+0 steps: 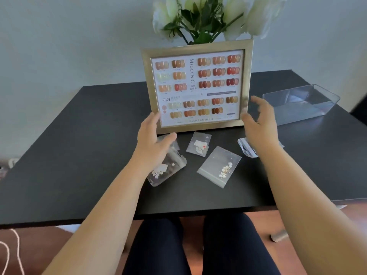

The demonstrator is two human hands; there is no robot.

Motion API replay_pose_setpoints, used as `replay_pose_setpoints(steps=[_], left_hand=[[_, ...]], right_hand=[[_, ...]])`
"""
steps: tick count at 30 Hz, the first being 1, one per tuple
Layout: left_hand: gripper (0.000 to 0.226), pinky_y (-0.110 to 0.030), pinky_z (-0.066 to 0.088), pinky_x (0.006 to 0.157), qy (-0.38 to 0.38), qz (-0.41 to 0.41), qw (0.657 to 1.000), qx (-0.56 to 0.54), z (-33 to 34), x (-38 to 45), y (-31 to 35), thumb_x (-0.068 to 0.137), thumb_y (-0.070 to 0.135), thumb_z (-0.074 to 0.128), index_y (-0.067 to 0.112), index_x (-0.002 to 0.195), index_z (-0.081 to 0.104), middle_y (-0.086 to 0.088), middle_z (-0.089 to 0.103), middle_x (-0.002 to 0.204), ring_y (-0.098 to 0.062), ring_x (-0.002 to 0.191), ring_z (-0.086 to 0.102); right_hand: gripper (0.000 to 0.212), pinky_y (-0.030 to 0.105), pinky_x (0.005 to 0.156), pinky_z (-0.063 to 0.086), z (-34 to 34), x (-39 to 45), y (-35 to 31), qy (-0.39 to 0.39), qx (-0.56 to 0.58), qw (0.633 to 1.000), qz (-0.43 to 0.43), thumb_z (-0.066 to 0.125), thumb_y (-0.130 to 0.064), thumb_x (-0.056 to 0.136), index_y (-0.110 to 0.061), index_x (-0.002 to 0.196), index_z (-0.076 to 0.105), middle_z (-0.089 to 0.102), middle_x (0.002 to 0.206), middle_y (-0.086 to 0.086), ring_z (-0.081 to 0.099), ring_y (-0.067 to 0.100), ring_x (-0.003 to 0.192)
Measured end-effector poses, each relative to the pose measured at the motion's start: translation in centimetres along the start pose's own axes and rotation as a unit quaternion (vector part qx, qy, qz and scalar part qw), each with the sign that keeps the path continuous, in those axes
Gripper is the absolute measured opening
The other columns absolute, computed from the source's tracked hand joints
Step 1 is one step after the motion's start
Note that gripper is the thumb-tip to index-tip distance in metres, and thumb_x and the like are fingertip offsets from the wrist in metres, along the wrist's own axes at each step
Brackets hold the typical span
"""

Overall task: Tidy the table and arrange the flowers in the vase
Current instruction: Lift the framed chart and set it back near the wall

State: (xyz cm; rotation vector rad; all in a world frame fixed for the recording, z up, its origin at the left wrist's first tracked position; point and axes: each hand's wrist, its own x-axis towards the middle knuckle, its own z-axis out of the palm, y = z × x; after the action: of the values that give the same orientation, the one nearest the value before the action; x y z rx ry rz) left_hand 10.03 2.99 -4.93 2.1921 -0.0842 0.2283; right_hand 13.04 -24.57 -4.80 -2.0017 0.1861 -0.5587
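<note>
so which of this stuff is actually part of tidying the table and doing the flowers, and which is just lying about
Part of the job:
- white flowers, behind the frame
- gold picture frame, upright, left hand and right hand open at its lower corners
- small clear packets scattered on the black table
- clear plastic tray, a likely home for the packets

Just lying about:
- white cord on the floor
- small grey object on the floor

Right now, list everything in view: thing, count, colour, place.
frame: one, gold, upright mid-table, nail colour chart inside
flowers: one bunch, white with green leaves, behind the frame
bin: one, clear, table's right side
bags: at least four, clear, holding small white bits, in front of the frame
table: one, black
cord: one, white, floor at left
hands: left and right, open, at the frame's lower corners
</note>
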Motion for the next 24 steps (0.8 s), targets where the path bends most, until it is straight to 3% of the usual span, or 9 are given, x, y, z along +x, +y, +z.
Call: replay_pose_setpoints(steps=[2, 5, 7, 11, 13, 16, 24], left_hand=[[0.069, -0.036, 0.023, 0.114, 0.023, -0.027, 0.996, -0.085, -0.3, 1.2, -0.4, 0.092, 0.033, 0.061, 0.035, 0.151, 0.024, 0.02, 0.023, 0.148, 0.0, 0.134, 0.023], [0.074, -0.041, 0.031, 0.111, 0.03, -0.073, 0.985, -0.151, -0.3, 2.8, -0.5, 0.093, 0.03, 0.062, 0.035, 0.153, 0.02, 0.009, 0.023, 0.159, -0.014, 0.14, 0.032], [0.078, -0.042, 0.033, 0.11, 0.019, -0.072, 0.983, -0.167, -0.2, 3.5, -0.3, 0.092, 0.028, 0.062, 0.036, 0.154, 0.015, 0.01, 0.024, 0.158, -0.015, 0.138, 0.038], [0.076, -0.029, 0.033, 0.1, 0.0, -0.062, 0.983, -0.173, -0.1, 3.9, 0.2, 0.09, 0.027, 0.062, 0.047, 0.148, 0.017, 0.038, 0.038, 0.127, -0.002, 0.126, 0.044], [0.077, -0.027, 0.03, 0.098, 0.003, -0.076, 0.98, -0.183, 0.0, 4.0, 0.2, 0.09, 0.029, 0.061, 0.046, 0.149, 0.015, 0.039, 0.039, 0.131, 0.001, 0.124, 0.042], [0.082, -0.039, 0.026, 0.11, 0.006, -0.111, 0.978, -0.176, 0.1, 4.1, 0.2, 0.09, 0.034, 0.059, 0.041, 0.154, 0.01, 0.011, 0.025, 0.159, -0.014, 0.141, 0.031], [0.079, -0.063, 0.023, 0.113, 0.027, -0.102, 0.975, -0.197, -2.1, 5.5, 1.0, 0.094, 0.033, 0.06, 0.041, 0.154, 0.008, 0.005, 0.023, 0.161, -0.026, 0.145, 0.026]], right_hand=[[0.052, 0.034, 0.102, 0.033, 0.1, 1.6, 0.1, 0.006, 0.047, 0.996, 0.077, 0.055, -0.026, 0.093, -0.033, 0.14, 0.034, 0.038, 0.148, -0.007, 0.037, 0.009, 0.13], [0.052, 0.041, 0.105, 0.036, 0.6, 3.5, 0.3, -0.036, 0.073, 0.983, 0.163, 0.049, -0.027, 0.097, -0.03, 0.145, 0.029, 0.038, 0.149, -0.001, 0.039, 0.022, 0.133], [0.048, 0.045, 0.104, 0.038, 0.9, 4.1, 0.1, -0.071, 0.088, 0.975, 0.191, 0.045, -0.028, 0.099, -0.029, 0.145, 0.031, 0.042, 0.147, 0.0, 0.042, 0.024, 0.131], [0.045, 0.044, 0.101, 0.041, 1.2, 3.9, 0.4, -0.106, 0.075, 0.973, 0.193, 0.042, -0.028, 0.1, -0.027, 0.144, 0.035, 0.048, 0.141, 0.0, 0.046, 0.022, 0.126], [0.045, 0.044, 0.1, 0.042, 1.1, 3.8, 0.5, -0.108, 0.063, 0.974, 0.189, 0.043, -0.027, 0.1, -0.027, 0.144, 0.036, 0.048, 0.141, 0.0, 0.046, 0.022, 0.126], [0.046, 0.041, 0.095, 0.045, 1.0, 3.9, 0.3, -0.107, 0.062, 0.975, 0.186, 0.045, -0.024, 0.099, -0.029, 0.144, 0.037, 0.049, 0.138, 0.0, 0.049, 0.021, 0.12], [0.054, 0.051, 0.097, 0.047, 1.5, 2.6, -1.8, -0.155, 0.076, 0.976, 0.134, 0.057, -0.023, 0.095, -0.03, 0.142, 0.032, 0.053, 0.135, -0.001, 0.055, 0.023, 0.119]])
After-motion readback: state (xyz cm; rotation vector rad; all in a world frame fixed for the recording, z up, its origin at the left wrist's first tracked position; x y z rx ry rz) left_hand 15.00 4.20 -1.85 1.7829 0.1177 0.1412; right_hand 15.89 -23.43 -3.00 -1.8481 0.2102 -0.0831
